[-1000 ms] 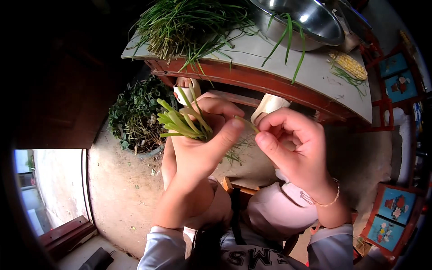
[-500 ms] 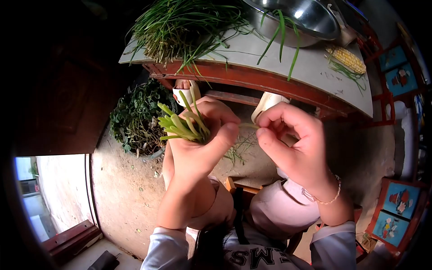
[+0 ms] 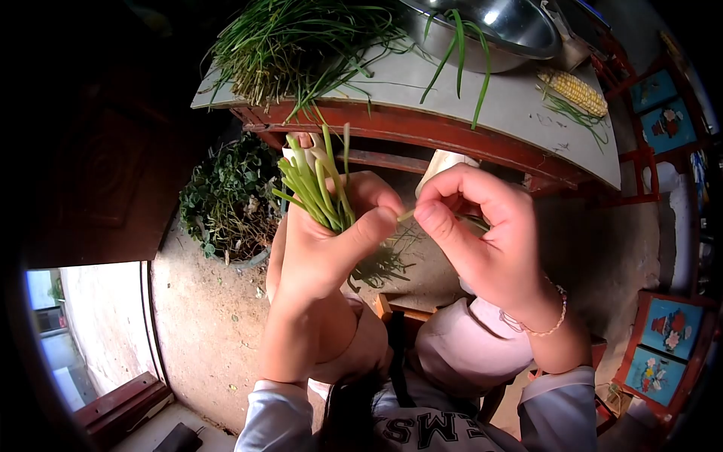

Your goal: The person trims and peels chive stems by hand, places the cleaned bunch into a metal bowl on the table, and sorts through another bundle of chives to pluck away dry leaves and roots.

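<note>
My left hand (image 3: 331, 226) is wrapped round a bunch of green stalks (image 3: 316, 184), their pale cut-looking ends standing up above the thumb. Dark green leaves show below that hand. A thin pale stalk (image 3: 407, 215) spans the small gap between my two hands, its left end at my left thumb and forefinger. My right hand (image 3: 482, 233) pinches its other end between thumb and forefinger; what lies inside the curled fingers is partly hidden.
On the table (image 3: 527, 135) ahead lie a heap of long green leaves (image 3: 294, 53), a steel bowl (image 3: 482, 38) with leaves over its rim, and a corn cob (image 3: 576, 92). A leafy plant (image 3: 230, 203) stands on the floor at left.
The bunch in my left hand has tilted more upright, and its leaves now show below. My right hand has moved slightly left, closer to my left. The view has shifted a little.
</note>
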Motion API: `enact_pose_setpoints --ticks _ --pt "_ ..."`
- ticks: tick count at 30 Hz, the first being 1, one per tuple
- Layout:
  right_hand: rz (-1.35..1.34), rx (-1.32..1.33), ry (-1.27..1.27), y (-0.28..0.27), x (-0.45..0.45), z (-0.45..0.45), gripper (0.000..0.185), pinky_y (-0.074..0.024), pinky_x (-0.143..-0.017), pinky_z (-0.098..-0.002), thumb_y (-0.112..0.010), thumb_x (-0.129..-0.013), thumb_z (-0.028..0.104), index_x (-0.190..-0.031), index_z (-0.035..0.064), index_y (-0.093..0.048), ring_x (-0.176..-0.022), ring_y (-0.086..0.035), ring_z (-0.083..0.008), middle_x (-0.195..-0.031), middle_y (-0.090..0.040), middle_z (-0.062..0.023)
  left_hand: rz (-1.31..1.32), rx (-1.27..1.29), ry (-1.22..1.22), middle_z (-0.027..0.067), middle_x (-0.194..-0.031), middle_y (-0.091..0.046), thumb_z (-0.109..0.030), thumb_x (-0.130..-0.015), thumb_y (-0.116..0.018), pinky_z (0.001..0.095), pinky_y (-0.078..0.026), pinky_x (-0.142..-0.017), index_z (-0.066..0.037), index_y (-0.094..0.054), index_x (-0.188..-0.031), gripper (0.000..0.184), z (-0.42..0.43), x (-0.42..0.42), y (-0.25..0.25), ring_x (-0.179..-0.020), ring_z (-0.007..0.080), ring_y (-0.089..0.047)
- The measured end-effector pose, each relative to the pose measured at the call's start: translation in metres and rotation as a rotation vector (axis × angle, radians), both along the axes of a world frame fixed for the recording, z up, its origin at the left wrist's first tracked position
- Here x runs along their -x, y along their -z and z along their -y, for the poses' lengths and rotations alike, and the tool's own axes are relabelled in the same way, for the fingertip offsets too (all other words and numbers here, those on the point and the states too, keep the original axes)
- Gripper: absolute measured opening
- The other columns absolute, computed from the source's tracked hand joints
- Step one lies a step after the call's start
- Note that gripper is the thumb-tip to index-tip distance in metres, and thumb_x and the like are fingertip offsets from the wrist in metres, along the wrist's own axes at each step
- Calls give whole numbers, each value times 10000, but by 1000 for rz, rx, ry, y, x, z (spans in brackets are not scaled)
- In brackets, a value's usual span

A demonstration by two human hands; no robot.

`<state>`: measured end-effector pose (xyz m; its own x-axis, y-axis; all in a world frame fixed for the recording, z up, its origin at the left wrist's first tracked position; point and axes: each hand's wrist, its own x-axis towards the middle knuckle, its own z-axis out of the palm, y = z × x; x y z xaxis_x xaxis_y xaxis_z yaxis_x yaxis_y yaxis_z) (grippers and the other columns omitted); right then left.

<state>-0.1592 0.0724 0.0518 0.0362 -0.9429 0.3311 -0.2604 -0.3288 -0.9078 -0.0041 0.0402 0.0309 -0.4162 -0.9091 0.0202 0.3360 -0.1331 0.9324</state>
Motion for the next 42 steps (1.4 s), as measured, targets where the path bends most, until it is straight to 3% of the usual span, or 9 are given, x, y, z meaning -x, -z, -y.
enact_pose_setpoints --ticks 18,20,22,27,30,34,35,39,42 --pt "266 -263 -63 1 0 -3 124 -354 -506 -167 -509 -817 66 -743 -33 -509 -588 -420 -20 -619 -488 11 -161 -15 -28 -28 -597 -427 -9 -752 -483 161 -253 -399 -17 -471 -709 46 0 4 10 -461 23 -337" --pt "294 -254 -83 2 1 -2 116 -353 -513 -163 -505 -824 71 -764 -28 -506 -591 -419 -19 -633 -481 19 -79 33 -45 -13 -620 -461 -2 -742 -509 158 -299 -431 -6 -491 -725 25 2 2 12 -498 29 -386" --pt "408 -266 -130 3 2 0 101 -371 -540 -164 -493 -835 72 -814 -26 -496 -604 -434 -29 -673 -482 15 112 77 -216 33 -739 -559 39 -723 -545 167 -393 -560 14 -560 -798 81 -4 11 5 -655 48 -492" --pt "557 -294 -120 3 -1 0 112 -404 -589 -179 -482 -838 62 -874 -42 -505 -621 -462 -50 -698 -499 -13 233 29 -127 30 -707 -590 -9 -722 -615 172 -411 -552 22 -587 -830 116 -2 9 6 -623 56 -520" --pt "540 -263 -139 6 1 2 130 -417 -621 -180 -483 -835 55 -902 -51 -515 -680 -507 -61 -757 -544 -41 205 93 -133 25 -664 -593 -26 -718 -634 173 -409 -534 23 -587 -817 120 -1 9 8 -577 62 -518" --pt "366 -205 -164 5 8 6 122 -439 -666 -185 -502 -818 37 -894 -55 -528 -767 -551 -81 -854 -582 -70 212 50 -79 48 -788 -600 -15 -703 -640 177 -429 -586 15 -590 -823 133 1 14 1 -680 74 -542" --pt "552 -249 -121 4 3 4 100 -442 -663 -179 -527 -797 23 -872 -42 -540 -734 -544 -66 -808 -579 -45 89 13 -16 48 -875 -582 -27 -686 -661 186 -431 -648 7 -567 -896 233 1 12 6 -765 84 -535" --pt "595 -245 -111 1 -1 5 86 -436 -619 -166 -554 -777 16 -850 -30 -546 -693 -537 -50 -768 -572 -28 -73 -39 139 36 -920 -553 -61 -656 -703 211 -417 -722 -5 -492 -1026 430 2 10 8 -829 91 -514" --pt "537 -244 -91 -1 -3 5 75 -422 -530 -151 -572 -763 19 -822 -20 -546 -618 -523 -36 -729 -561 -15 -7 56 146 36 -919 -545 -70 -658 -706 214 -415 -735 -4 -490 -1033 438 0 15 11 -842 91 -508"
